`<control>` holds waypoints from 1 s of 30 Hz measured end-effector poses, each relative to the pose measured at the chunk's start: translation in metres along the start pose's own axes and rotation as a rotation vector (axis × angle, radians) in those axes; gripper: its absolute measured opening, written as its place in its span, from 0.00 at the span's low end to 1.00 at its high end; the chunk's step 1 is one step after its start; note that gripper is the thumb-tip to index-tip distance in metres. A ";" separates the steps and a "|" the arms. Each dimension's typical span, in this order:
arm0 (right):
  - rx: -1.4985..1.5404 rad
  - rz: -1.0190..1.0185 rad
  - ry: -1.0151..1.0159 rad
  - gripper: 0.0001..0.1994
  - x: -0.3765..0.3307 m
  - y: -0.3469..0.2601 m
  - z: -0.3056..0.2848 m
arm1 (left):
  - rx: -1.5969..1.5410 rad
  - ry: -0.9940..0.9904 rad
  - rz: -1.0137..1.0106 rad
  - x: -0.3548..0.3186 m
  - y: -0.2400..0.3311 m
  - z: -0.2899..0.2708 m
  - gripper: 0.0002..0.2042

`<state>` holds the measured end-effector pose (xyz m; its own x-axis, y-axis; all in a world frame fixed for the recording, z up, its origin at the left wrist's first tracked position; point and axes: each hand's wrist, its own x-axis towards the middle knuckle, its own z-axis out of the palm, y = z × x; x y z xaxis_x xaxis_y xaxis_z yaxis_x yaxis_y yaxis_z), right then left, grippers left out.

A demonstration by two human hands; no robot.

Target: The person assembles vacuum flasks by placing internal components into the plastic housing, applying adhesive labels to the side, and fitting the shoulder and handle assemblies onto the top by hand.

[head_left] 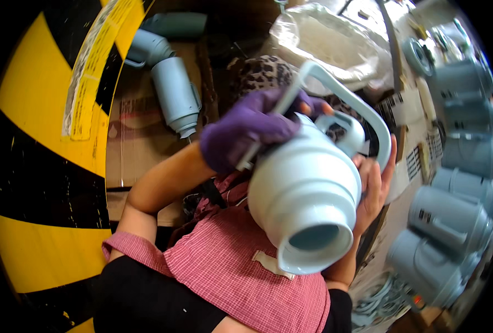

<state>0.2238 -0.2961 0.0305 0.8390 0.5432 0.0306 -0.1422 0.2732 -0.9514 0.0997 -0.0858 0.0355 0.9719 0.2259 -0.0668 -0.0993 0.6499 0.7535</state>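
Observation:
A pale blue plastic jug shell (305, 175) is held in front of my chest, its round open mouth tilted toward me. My left hand (249, 125), in a purple glove with bare fingertips showing, is closed on a pale blue bail handle (377, 119) at the jug's upper left. This handle arches over the far end of the jug to its right side. My bare right hand (373, 188) is closed around the jug's right side, by the other end of the bail; part of it is hidden behind the body. A small looped side grip (354, 136) sticks out between the two.
Several similar jug shells (446, 216) line the bench at right, with a heap of pale blue loops (382, 302) near them. More shells (174, 91) lie on a cardboard box (135, 139) at left. A clear plastic bag (335, 44) stands beyond; a yellow-black striped panel (41, 150) borders the left.

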 end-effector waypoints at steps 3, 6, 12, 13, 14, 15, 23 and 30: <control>0.149 -0.046 0.002 0.30 -0.008 0.004 -0.008 | 0.133 0.010 -0.018 0.007 -0.002 0.010 0.17; 0.044 -0.005 0.063 0.29 -0.010 0.003 -0.004 | 0.157 0.021 -0.146 0.009 0.005 0.011 0.18; -0.052 0.074 0.152 0.29 -0.015 -0.001 0.009 | 0.243 0.010 -0.028 0.021 -0.009 0.004 0.15; -0.052 0.077 0.154 0.29 -0.015 0.000 0.006 | 0.235 -0.001 -0.043 0.018 -0.010 0.006 0.15; -0.069 0.068 0.122 0.29 -0.017 0.002 0.002 | 0.184 -0.017 -0.029 0.003 -0.018 0.007 0.13; -0.089 0.060 0.097 0.30 -0.021 0.003 0.000 | 0.114 -0.049 0.066 0.001 -0.021 0.008 0.13; -0.082 0.085 0.060 0.30 -0.031 0.009 -0.003 | 0.032 -0.028 0.103 -0.016 -0.043 0.010 0.11; 0.265 -0.287 -0.087 0.39 0.004 0.010 0.013 | 0.428 -0.523 0.669 0.024 0.013 -0.010 0.18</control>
<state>0.2190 -0.2807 0.0250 0.8185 0.4770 0.3202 -0.0484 0.6126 -0.7889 0.1196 -0.0647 0.0376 0.7246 0.0340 0.6883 -0.6839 0.1589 0.7121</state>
